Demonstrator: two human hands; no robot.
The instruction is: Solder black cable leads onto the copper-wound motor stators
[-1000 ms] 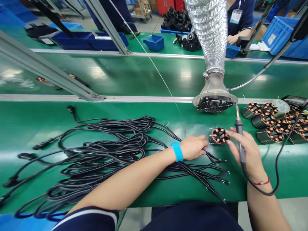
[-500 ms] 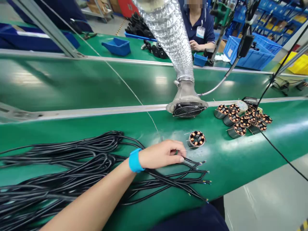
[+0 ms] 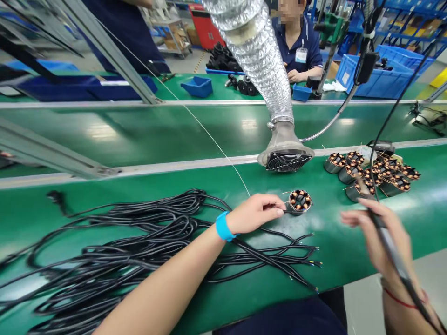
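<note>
My left hand, with a blue band on its wrist, pinches the end of a black cable against the near left side of a single motor stator with copper windings. At the right, my right hand is closed around a soldering iron, whose blurred tip points up and away, toward a group of stators. Black cables lie in long loops under and left of my left arm. Several stripped cable ends with coloured wires fan out below the lone stator.
Over the bench hangs a fume extractor hood on a silver duct. Several stators cluster at the right. A thin wire slants down to my left hand. Across the green line sits a co-worker near blue bins.
My right hand has come into view with the soldering iron. My left hand has brought a cable end up to the stator. The whole view has shifted.
</note>
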